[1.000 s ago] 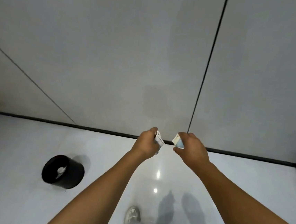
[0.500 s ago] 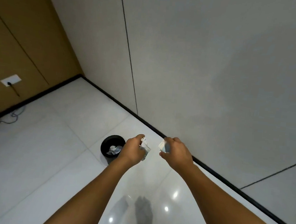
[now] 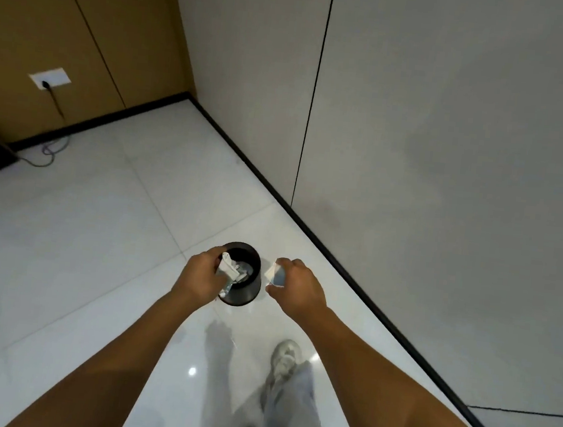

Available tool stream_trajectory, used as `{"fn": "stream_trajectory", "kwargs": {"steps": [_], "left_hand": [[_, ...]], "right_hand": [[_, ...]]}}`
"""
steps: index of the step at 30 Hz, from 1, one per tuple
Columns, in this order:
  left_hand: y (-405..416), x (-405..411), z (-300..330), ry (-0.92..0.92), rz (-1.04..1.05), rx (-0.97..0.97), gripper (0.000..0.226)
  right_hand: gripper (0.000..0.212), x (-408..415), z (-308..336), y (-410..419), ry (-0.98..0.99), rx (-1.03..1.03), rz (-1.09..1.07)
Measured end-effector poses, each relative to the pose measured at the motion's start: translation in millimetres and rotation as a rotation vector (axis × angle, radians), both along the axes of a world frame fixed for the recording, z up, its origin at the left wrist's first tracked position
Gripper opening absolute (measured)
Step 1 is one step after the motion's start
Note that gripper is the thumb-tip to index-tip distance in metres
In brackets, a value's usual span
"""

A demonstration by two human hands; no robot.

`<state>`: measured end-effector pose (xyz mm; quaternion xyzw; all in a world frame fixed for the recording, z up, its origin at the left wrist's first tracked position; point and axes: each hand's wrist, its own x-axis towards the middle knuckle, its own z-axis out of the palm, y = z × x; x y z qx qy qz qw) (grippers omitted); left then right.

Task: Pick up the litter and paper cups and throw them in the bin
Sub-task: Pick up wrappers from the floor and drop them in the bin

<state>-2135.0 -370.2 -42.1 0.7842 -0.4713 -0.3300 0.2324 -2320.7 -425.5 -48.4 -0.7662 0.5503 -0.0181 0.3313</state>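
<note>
My left hand [image 3: 200, 279] is curled around a crumpled white paper [image 3: 227, 267], and my right hand [image 3: 297, 289] pinches a flattened white-and-blue cup [image 3: 276, 274] between thumb and fingers; neither has room for anything more. The bin [image 3: 243, 295], black and round, stands upright on the floor [image 3: 98, 247] ahead of me and between the two hands, its open mouth facing up with pale litter [image 3: 245, 270] already inside. In this view the left hand's paper overlaps the bin's near-left rim, so I judge it is nearly over the opening, though height above it is hard to read. The cup sits just right of the rim, outside the mouth, so that hand needs to travel left before letting go. My shoe [image 3: 285, 358] is just behind the bin, and the wall [image 3: 450, 160] runs along the right.
</note>
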Motion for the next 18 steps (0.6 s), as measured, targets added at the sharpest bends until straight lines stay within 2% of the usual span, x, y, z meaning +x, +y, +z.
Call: {"fn": "stream_trajectory", "kwargs": {"steps": [4,11,18], "left_hand": [[-41.2,26.7,-25.1,0.028,0.049,0.029,0.050],[-135.1,66.6,-74.8,0.042,0.177,0.154,0.028],[-190.1,98.2,-121.2,0.086,0.258,0.311,0.037]], "right_hand": [[0.050,29.9,-24.9,-55.1,0.035,0.029,0.046],[0.051,83.2,-74.2,-165.9,0.087,0.128,0.105],[0.056,123.7,-121.3,-229.5,0.111,0.203,0.167]]}}
